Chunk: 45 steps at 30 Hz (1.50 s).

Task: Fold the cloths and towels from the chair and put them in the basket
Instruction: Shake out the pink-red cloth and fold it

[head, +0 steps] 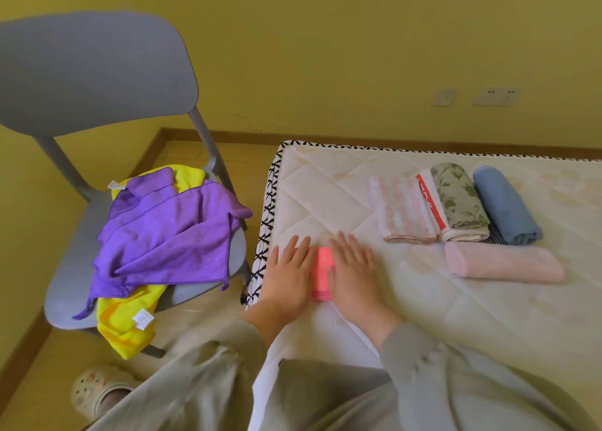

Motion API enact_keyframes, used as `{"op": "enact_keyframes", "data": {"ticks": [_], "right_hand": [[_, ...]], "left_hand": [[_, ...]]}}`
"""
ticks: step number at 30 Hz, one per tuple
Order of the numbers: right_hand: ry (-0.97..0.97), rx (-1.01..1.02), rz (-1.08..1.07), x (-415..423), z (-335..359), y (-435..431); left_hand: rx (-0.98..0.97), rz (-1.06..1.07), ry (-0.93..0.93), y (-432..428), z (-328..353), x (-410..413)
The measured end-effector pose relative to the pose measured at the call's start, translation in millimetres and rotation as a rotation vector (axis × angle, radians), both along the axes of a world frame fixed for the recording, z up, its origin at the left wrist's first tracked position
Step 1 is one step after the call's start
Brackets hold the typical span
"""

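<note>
Left hand (288,276) and right hand (354,272) press flat on pink cloth (322,272).

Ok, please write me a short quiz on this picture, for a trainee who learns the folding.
1. True or false: the left hand and the right hand lie flat on the coral cloth.
2. Which cloth lies uppermost on the chair? A yellow, B purple, C white.
3. Fill in: just right of the floral towel lies a ____ towel.
Key: 1 true; 2 B, the purple cloth; 3 blue, the blue towel.
</note>
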State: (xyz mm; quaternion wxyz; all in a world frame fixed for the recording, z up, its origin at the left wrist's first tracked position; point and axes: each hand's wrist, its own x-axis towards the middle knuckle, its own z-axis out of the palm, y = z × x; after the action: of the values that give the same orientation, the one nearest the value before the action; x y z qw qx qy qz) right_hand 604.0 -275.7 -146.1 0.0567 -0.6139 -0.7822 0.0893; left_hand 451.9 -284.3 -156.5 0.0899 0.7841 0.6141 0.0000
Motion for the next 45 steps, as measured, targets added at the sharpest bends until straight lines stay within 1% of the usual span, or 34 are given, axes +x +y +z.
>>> {"op": "enact_keyframes", "data": {"ticks": [1, 3, 6, 11, 13, 14, 16, 17, 18, 19, 21, 24, 27, 29, 31, 33, 36, 39, 41, 43, 45], "right_hand": [[-0.072, -0.056, 0.04, -0.8, -11.2, -3.4], [-0.132, -0.097, 0.066, 3.4, -25.2, -4.6], [-0.159, -0.096, 0.069, 14.2, -34.2, 1.3], [-0.131, -0.22, -0.001, 29.1, -33.2, 7.6], [-0.025, -0.284, -0.01, 30.5, -26.8, 13.2], [0.113, -0.31, -0.053, 30.3, -21.9, 16.8], [0.526, -0.368, -0.249, 30.7, -8.3, 23.0], [0.702, -0.391, -0.366, 32.0, -2.5, 25.3], [0.802, -0.404, -0.465, 33.5, 2.8, 27.6], [0.823, -0.42, -0.539, 35.3, 5.6, 29.4], [0.853, -0.474, -0.595, 37.8, 5.4, 32.1], [0.994, -0.656, -0.656, 34.4, 7.2, 33.7], [1.084, -0.75, -0.683, 29.0, 8.6, 31.9], [1.112, -0.741, -0.707, 25.4, 10.6, 28.6], [1.177, -0.75, -0.699, 22.2, 13.3, 25.4], [1.253, -0.821, -0.666, 18.9, 17.9, 20.4], [1.257, -0.882, -0.668, 16.1, 21.2, 13.8], [1.188, -0.882, -0.665, 26.7, 37.5, 17.8], [1.206, -0.839, -0.692, 40.5, 55.9, 28.5], [1.275, -0.747, -0.722, 56.4, 77.1, 44.0], [1.284, -0.637, -0.73, 70.7, 97.5, 60.3]], "left_hand": [[-0.031, -0.009, 0.002, 0.7, -5.1, -0.9], [-0.06, -0.023, 0.003, 0.3, -14.0, -5.6], [-0.049, -0.036, 0.008, -0.2, -22.2, -11.2], [-0.043, -0.029, 0.016, -1.0, -23.8, -13.2], [-0.044, -0.024, 0.027, -1.3, -24.5, -13.6], [-0.046, -0.022, 0.028, -0.7, -24.6, -13.7], [-0.044, -0.019, 0.027, 0.3, -24.8, -14.0], [-0.043, -0.017, 0.029, 0.3, -25.0, -14.1], [-0.045, -0.016, 0.031, 0.1, -25.2, -14.1], [-0.048, -0.015, 0.032, -0.6, -25.6, -14.1], [-0.047, -0.012, 0.035, -1.7, -26.0, -13.5], [-0.036, -0.014, 0.028, -0.3, -26.1, -12.3], [-0.027, -0.009, 0.017, -0.8, -28.1, -14.5], [-0.009, -0.003, 0.0, -2.1, -29.6, -16.7], [0.008, 0.01, -0.022, -2.7, -30.5, -15.9], [0.008, 0.032, -0.044, -3.9, -30.4, -12.9], [0.015, 0.038, -0.085, -6.2, -29.3, -12.9], [0.017, 0.067, -0.216, -3.3, -24.5, -8.0], [0.01, 0.156, -0.286, 3.3, -21.8, -2.1], [-0.013, 0.23, -0.273, 11.8, -22.2, 3.1], [-0.039, 0.211, -0.196, 20.3, -24.4, 11.3]]}}
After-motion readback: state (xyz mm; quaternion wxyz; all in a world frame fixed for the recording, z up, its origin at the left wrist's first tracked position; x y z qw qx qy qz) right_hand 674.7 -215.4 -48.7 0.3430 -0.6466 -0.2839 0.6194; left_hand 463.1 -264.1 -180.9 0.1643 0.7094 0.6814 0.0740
